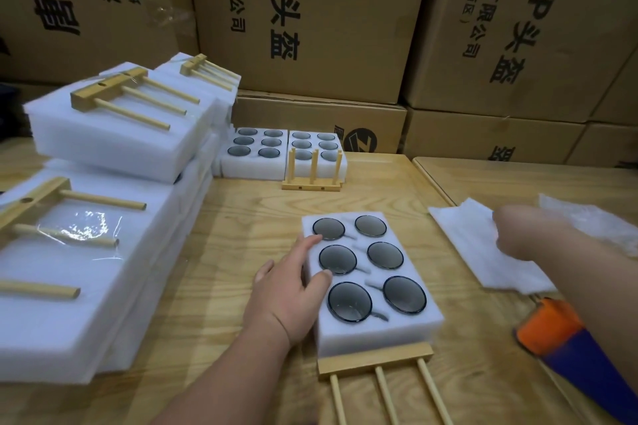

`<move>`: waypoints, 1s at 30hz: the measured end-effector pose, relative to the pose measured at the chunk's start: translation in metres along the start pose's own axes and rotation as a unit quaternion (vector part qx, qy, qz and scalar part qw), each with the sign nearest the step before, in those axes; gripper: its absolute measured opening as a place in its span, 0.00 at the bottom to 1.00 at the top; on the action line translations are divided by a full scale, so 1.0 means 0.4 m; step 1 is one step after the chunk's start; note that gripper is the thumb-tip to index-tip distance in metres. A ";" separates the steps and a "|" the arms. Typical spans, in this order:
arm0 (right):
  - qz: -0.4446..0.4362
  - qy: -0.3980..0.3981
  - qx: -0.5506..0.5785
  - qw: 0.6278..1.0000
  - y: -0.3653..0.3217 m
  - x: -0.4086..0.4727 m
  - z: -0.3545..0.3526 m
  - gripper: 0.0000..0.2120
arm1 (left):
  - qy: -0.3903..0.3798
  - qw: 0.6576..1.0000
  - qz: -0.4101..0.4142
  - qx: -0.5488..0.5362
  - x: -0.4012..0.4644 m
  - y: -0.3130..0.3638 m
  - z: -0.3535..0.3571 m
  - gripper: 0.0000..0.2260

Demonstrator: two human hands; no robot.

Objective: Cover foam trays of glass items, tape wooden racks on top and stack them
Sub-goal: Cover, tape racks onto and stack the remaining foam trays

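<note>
The left hand (293,281) is laid with relaxed, straight fingers on the near-left edge of the uncovered foam tray (371,281). The right hand (518,235) is reached out to the foam sheet (483,248) lying just right of the tray; whether it is gripped cannot be told. The tray's long axis runs away from the person at mid-tabletop (241,217). Six dark-rimmed glass cups (337,258) are seated in two rows. A wooden rack (376,360) touches its near end.

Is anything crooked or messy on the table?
Yes: the upper white foam package with a wooden rack sits tilted and skewed on the stack at the left, overhanging it. The six dark glass cups sit neatly in the front foam tray.
</note>
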State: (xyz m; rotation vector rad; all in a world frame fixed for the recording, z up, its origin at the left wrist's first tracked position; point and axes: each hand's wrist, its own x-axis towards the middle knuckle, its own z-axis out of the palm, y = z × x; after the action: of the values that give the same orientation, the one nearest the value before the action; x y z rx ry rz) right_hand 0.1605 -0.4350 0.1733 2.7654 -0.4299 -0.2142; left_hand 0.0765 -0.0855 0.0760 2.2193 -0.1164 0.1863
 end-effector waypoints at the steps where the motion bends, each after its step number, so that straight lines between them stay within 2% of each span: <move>1: 0.017 0.056 0.016 0.998 -0.004 -0.002 -0.020 0.10 | -0.003 1.000 0.000 0.001 0.000 0.000 0.000 0.27; 3: 0.033 0.213 0.076 0.974 -0.020 -0.014 -0.066 0.07 | -0.007 1.000 -0.004 0.001 0.001 0.000 -0.001 0.27; 4: 0.021 0.297 0.126 0.946 -0.032 -0.027 -0.088 0.05 | -0.008 1.000 -0.007 0.000 0.000 0.001 -0.002 0.27; 6: -0.037 0.430 0.267 0.862 -0.057 -0.069 -0.132 0.03 | -0.008 1.000 -0.010 0.001 0.000 0.002 -0.002 0.27; 8: -0.105 0.471 0.451 0.751 -0.088 -0.120 -0.178 0.07 | -0.008 1.000 -0.008 0.006 0.001 0.002 -0.002 0.27; 10: -0.141 0.434 0.606 0.652 -0.126 -0.159 -0.213 0.10 | -0.010 1.000 -0.005 0.009 0.001 -0.001 -0.001 0.27; 11: -0.145 0.386 0.659 0.630 -0.146 -0.171 -0.220 0.09 | -0.009 1.000 -0.001 0.005 0.001 -0.003 -0.001 0.26; 12: -0.136 0.315 0.687 0.640 -0.165 -0.177 -0.218 0.09 | -0.006 1.000 0.001 -0.001 0.001 -0.004 0.000 0.25; 15: -0.123 0.086 0.649 0.746 -0.218 -0.168 -0.162 0.10 | 0.011 0.999 0.008 -0.036 0.001 -0.005 -0.001 0.25; 16: -0.119 0.038 0.617 0.777 -0.232 -0.167 -0.132 0.10 | 0.016 0.999 0.010 -0.049 0.001 -0.006 -0.001 0.25; 18: -0.108 -0.009 0.584 0.804 -0.260 -0.176 -0.079 0.07 | 0.017 0.998 0.007 -0.063 -0.001 -0.009 0.000 0.25; 20: -0.086 -0.013 0.587 0.805 -0.281 -0.181 -0.042 0.07 | 0.010 0.998 0.003 -0.065 -0.002 -0.011 0.000 0.27; 24: -0.048 0.009 0.620 0.783 -0.295 -0.187 -0.013 0.10 | 0.010 0.998 -0.010 -0.060 0.002 -0.009 0.002 0.30; 27: -0.040 0.019 0.640 0.767 -0.303 -0.188 -0.009 0.07 | 0.006 0.998 -0.024 -0.057 0.005 -0.014 0.006 0.31; 30: -0.035 0.023 0.645 0.763 -0.304 -0.187 0.002 0.10 | 0.001 0.998 -0.025 -0.060 0.006 -0.013 0.005 0.35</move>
State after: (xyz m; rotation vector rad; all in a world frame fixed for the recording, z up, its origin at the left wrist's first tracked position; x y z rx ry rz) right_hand 0.1226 -0.3021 0.1375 4.1325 -0.6076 0.2720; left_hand 0.0796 -0.0840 0.0709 2.0997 -0.0690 0.1512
